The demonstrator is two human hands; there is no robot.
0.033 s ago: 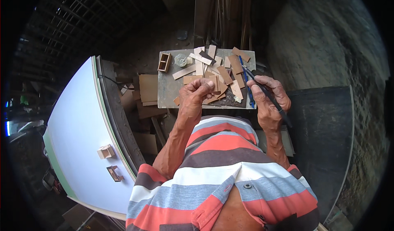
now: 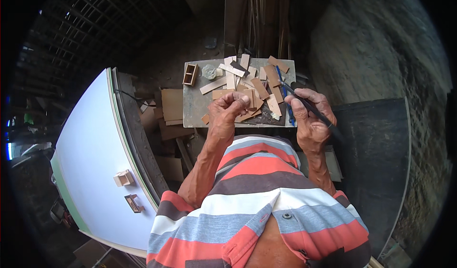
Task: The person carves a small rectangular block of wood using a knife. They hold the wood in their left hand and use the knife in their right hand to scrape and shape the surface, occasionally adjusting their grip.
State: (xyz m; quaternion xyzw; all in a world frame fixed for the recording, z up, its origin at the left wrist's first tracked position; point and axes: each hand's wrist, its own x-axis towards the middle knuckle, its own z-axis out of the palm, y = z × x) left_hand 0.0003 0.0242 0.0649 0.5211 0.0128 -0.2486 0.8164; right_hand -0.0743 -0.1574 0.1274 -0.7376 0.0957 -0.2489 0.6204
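Note:
Over the near part of a small worktable [image 2: 195,113], my left hand [image 2: 227,108] pinches a small brown wooden piece [image 2: 251,98] between thumb and fingers. My right hand [image 2: 314,116], off the table's right edge, is closed round a slim dark stick-like tool [image 2: 309,105]. The tool's thin tip points toward the tabletop, and its exact kind cannot be told. Loose wooden strips [image 2: 259,87], pale and brown, lie heaped beyond both hands. Beside the right hand, a long blue tool [image 2: 289,111] lies along the table's right side.
A small compartmented wooden box [image 2: 190,74] and a crumpled pale lump [image 2: 209,71] sit at the table's far left. Two little wooden boxes [image 2: 124,178] [image 2: 134,203] rest on a white board [image 2: 95,149] to my left. A dark panel [image 2: 373,149] stands at right, near a rough wall [image 2: 381,39].
The dark tool in my right hand has tilted slightly, its back end swinging a little to the right. My left hand keeps its pinch, almost unmoved.

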